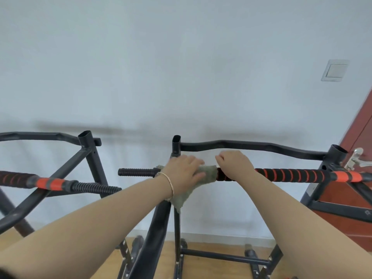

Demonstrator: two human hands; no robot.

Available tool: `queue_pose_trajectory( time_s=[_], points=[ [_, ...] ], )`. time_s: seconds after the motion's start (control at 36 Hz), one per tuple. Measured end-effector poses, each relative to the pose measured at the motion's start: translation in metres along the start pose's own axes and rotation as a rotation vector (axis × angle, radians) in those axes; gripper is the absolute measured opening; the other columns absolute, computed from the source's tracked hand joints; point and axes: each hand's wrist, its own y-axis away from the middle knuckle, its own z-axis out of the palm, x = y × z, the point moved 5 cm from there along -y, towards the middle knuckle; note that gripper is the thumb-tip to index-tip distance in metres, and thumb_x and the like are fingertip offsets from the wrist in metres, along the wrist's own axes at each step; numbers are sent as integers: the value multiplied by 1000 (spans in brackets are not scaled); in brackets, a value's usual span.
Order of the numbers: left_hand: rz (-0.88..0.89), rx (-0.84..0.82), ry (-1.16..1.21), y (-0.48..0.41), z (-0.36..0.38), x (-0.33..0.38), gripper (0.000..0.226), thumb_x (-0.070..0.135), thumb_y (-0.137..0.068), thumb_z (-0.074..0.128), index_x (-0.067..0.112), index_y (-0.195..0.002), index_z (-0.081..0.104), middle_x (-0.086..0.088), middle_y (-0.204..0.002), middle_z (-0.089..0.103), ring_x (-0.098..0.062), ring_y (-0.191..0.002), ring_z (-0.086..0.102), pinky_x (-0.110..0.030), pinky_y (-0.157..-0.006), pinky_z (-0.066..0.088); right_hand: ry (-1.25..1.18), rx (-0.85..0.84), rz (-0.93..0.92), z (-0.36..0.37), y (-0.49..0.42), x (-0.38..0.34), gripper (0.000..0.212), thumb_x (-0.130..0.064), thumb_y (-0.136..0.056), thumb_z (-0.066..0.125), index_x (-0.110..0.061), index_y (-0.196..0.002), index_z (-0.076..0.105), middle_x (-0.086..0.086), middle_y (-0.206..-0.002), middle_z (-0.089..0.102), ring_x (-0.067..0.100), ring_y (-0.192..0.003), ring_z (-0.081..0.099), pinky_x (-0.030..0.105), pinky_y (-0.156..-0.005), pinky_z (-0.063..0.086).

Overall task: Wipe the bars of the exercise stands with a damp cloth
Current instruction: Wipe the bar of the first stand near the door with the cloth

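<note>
Pale wall [181, 57] across whole background. White switch plate [335, 70] fixed on it, upper right. Reddish-brown door [360, 137] at right edge; silver lever handle [357, 160] on its face. Light wooden floor [211, 268] below. Pale skirting strip [221, 237] along wall foot.

Bright, even, diffuse indoor light, source not in view. Wall [161, 57] has a cool blue-grey cast. Soft, smeared shadow of the rear bar [251, 144] on the wall just above it, no hard shadows. Small sheen on the door handle [357, 160], otherwise no glare. Strong wide-angle distortion: door [362, 127] and wall switch [335, 70] lean at the right edge, forearms balloon at the bottom. Whole frame soft and compression-smoothed. Left hand [185, 170], right hand [234, 164] and cloth [207, 173] are mushy. Padded bar [291, 175] stripes are readable.
</note>
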Motion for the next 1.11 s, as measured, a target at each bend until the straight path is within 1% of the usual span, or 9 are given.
queue_pose_trajectory(
  time_s=[0.17, 0.31, 0.44, 0.53, 0.64, 0.83, 0.94, 1.03, 1.11],
  points=[
    [99, -69, -161, -12, 35, 6, 58, 65, -95, 34, 23, -135, 37, 2, -119, 53, -19, -101, 56, -36, -84, 47, 362, -234, -187, 14, 4, 12, 7, -10, -95, 43, -12, -101, 46, 3, -76, 46, 23, -75, 52, 32, -60, 41],
    [52, -133, -218, -19, 29, 0, 56, 70, -93, 30, 21, -118, 41, 4, -102, 58, -18, -81, 60, -37, -71, 52, 447, -98, -259, 17, 6, 10, 16, -11, -90, 58, -12, -103, 48, 1, -71, 42, 25, -70, 56, 31, -55, 42],
    [-47, -270, -211, -23, 27, -18, 59, 78, -88, 26, 22, -95, 42, 10, -74, 53, -15, -63, 55, -34, -65, 49, 326, 211, -210, 21, 23, 18, 31, -10, -75, 67, -16, -63, 39, -2, -47, 34, 20, -39, 33, 23, -46, 26],
    [-52, -315, -150, -24, 23, -22, 54, 72, -93, 24, 22, -90, 44, 10, -73, 51, -15, -65, 51, -34, -67, 45, 173, 327, -146, 28, 28, 28, 34, -22, -92, 50, -18, -58, 43, -3, -49, 38, 20, -43, 35, 27, -48, 29],
    [-55, -296, -144, -23, 25, -24, 50, 66, -97, 23, 21, -88, 42, 10, -72, 50, -15, -62, 50, -38, -71, 50, 317, 71, -128, 28, 17, 26, 22, -21, -93, 48, -18, -71, 49, -4, -59, 47, 19, -53, 49, 26, -51, 31],
    [-29, -250, -159, -27, 27, -23, 51, 68, -95, 26, 20, -86, 42, 8, -70, 51, -9, -56, 46, -34, -61, 46, -98, -326, 106, 15, -26, 8, 33, -23, -99, 29, -13, -79, 53, 11, -87, 65, 26, -73, 60, 32, -68, 49],
    [-35, -267, -121, -27, 30, -26, 51, 69, -94, 29, 20, -86, 41, 9, -72, 49, -6, -56, 42, -34, -62, 43, -294, -573, 255, 25, -16, 6, 51, -36, -98, 27, -4, -93, 65, 12, -72, 74, 26, -56, 64, 29, -60, 46],
    [-23, -254, -124, -26, 32, -27, 51, 69, -93, 29, 21, -86, 42, 9, -75, 52, -11, -60, 48, -34, -63, 45, -205, -458, 197, 21, -16, 4, 43, -33, -100, 28, -6, -89, 59, 8, -68, 68, 23, -53, 61, 28, -58, 46],
    [13, -208, -73, -23, 32, -32, 45, 66, -95, 31, 24, -92, 48, 11, -82, 56, -15, -73, 57, -35, -69, 48, 69, -183, -32, 21, -9, 3, 9, -16, -94, 44, -8, -92, 48, 2, -66, 51, 24, -62, 56, 30, -54, 39]
  ],
)
